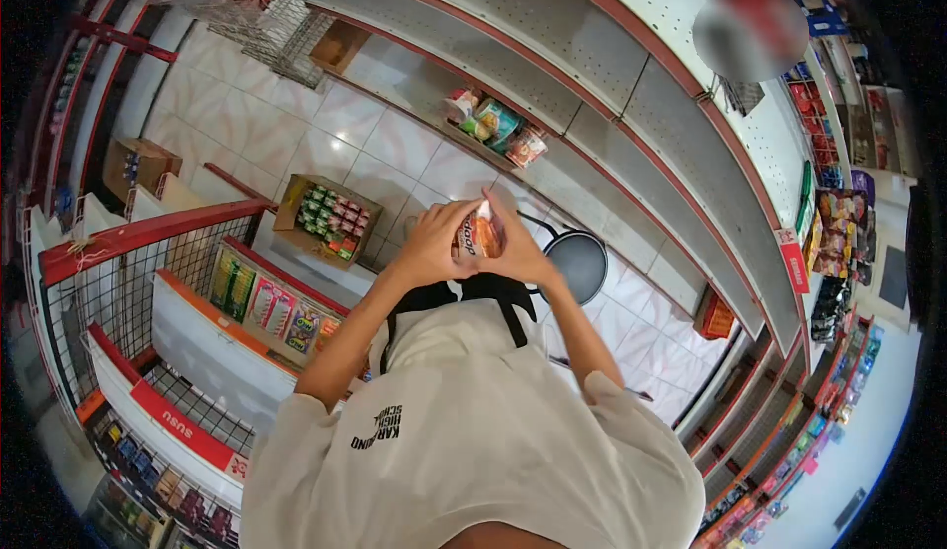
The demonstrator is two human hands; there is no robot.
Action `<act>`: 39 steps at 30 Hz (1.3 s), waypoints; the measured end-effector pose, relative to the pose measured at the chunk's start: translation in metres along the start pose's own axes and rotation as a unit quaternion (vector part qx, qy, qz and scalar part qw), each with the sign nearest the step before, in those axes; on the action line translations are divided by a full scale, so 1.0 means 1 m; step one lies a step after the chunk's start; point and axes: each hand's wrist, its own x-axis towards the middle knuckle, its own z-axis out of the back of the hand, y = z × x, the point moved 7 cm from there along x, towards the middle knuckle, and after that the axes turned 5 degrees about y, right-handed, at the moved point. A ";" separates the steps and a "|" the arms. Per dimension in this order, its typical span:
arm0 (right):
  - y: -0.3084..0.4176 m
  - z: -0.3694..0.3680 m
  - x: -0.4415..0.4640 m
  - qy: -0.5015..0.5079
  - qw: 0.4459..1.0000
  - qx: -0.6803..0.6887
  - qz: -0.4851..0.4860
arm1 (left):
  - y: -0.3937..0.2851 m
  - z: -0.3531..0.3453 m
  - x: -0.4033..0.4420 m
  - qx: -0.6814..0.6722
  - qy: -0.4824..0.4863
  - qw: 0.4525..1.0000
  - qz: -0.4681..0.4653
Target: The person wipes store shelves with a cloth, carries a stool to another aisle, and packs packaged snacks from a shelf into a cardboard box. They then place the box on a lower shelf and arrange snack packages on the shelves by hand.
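Observation:
Both of my hands are together in front of my waist, around an instant noodle cup (483,234) with orange and white printing. My left hand (432,243) curls round its left side. My right hand (518,250) wraps its right side, with the thumbs and fingertips nearly meeting. The lettering on it is partly covered by my fingers. Beyond my hands, a small group of noodle cups and packs (496,125) stands on the bottom shelf (404,71).
A cardboard box (286,216) of small red and green packages sits on the floor to the left. A round dark stool (575,268) stands close by my right arm. Wire-sided racks (109,292) are on the left, and long grey shelves (552,26) run across ahead.

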 end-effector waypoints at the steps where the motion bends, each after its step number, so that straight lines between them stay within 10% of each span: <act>1: -0.020 -0.014 0.000 0.001 1.000 0.002 -0.008 | 0.014 -0.011 0.001 -0.007 0.026 1.000 -0.013; 7: -0.175 -0.051 0.030 -0.061 0.980 0.079 -0.172 | 0.104 -0.065 -0.016 0.033 0.003 0.997 0.070; 11: -0.283 -0.030 0.077 -0.202 0.961 0.157 -0.108 | 0.199 -0.096 -0.033 -0.026 -0.034 0.977 0.207; 14: -0.374 -0.006 0.107 -0.322 0.845 0.174 -0.391 | 0.263 -0.123 -0.062 -0.078 -0.031 0.948 0.307; 24: -0.447 -0.023 0.246 -0.367 0.664 0.534 -0.372 | 0.320 -0.184 -0.113 -0.182 -0.026 0.919 0.350; 39: -0.456 -0.034 0.235 -0.321 0.664 0.616 -0.278 | 0.306 -0.207 -0.082 -0.233 -0.019 0.885 0.402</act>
